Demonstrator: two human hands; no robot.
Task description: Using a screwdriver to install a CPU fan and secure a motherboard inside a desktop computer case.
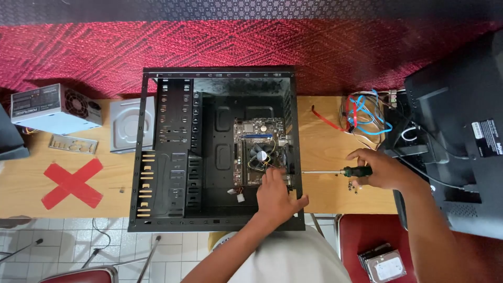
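An open black computer case (167,152) lies on its side on a wooden table (325,141). A small motherboard (257,136) with a round fan (260,153) sits inside it. My left hand (275,196) reaches into the case and rests at the board's lower right corner, thumb over the case rim. My right hand (382,169) is outside the case on the right, gripping a screwdriver (335,171) with a dark green handle. Its long shaft points left toward the case wall.
A grey power supply (55,109), a metal backplate (73,144) and a silver drive (128,123) lie left of the case, beside a red tape cross (73,183). Loose red and blue cables (367,115) and a black monitor (461,131) are right. A hard drive (385,266) rests on a red chair.
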